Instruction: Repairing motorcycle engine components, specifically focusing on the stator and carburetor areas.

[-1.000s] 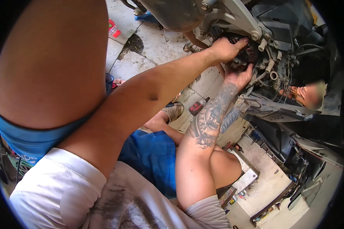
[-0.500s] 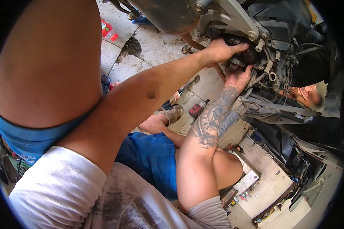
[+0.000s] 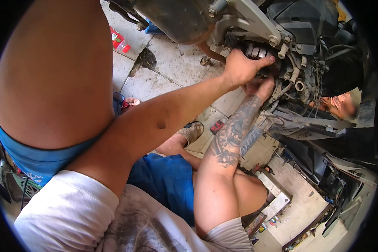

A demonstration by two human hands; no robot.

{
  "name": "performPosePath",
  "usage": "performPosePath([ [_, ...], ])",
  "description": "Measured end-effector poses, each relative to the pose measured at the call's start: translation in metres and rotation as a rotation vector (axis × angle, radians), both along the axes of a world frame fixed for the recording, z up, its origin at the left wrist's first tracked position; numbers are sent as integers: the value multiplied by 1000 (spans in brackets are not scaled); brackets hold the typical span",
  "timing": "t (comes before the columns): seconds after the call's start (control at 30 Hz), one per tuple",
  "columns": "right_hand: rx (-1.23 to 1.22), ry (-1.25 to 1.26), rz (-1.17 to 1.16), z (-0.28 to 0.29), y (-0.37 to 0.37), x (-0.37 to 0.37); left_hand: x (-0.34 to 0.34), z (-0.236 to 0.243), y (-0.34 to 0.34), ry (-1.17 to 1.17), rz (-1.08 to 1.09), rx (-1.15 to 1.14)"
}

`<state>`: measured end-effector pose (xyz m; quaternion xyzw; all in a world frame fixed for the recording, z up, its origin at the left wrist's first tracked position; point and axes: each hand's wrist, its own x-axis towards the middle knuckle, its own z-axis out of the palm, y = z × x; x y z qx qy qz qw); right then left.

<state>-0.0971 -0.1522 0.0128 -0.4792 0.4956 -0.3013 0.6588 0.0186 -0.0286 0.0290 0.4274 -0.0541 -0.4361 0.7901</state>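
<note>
A person seated on a tiled workshop floor [image 3: 168,71] reaches both bare hands into the underside of a motorcycle engine [image 3: 281,54]; the left hand [image 3: 241,67] lies over a dark, ribbed engine part [image 3: 258,52] set just below a silver frame bracket [image 3: 252,17], fingers curled against it and the thumb stretched toward a pale bolt head, the grip closed on the part's edge; the right hand [image 3: 260,86], on a tattooed forearm, comes up from beneath and presses its fingers to the same part, largely hidden behind the left hand, so whether its grip is closed cannot be told; the part sits in the engine, between the bracket above and a cluster of pale hose fittings [image 3: 298,77] to its right; a grey foot-peg assembly [image 3: 290,122] juts out below the hands; on the floor a red-and-black hand tool [image 3: 217,126] lies near the person's worn shoe [image 3: 192,132], and a small red packet [image 3: 118,40] rests well apart at the far left beside a dark oil stain [image 3: 143,59]; the person wears blue shorts and a smudged white shirt; another person is partly visible behind the machine at right.
</note>
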Motion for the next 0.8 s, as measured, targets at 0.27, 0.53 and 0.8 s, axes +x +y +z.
performPosePath([
  [0.27,96,-52,-115,14,12,8,5,1,2,163,-95,161],
  [0.53,-38,79,-32,10,6,7,1,16,6,92,-17,341],
  [0.8,85,-134,-243,17,37,35,15,14,11,-121,-17,216],
])
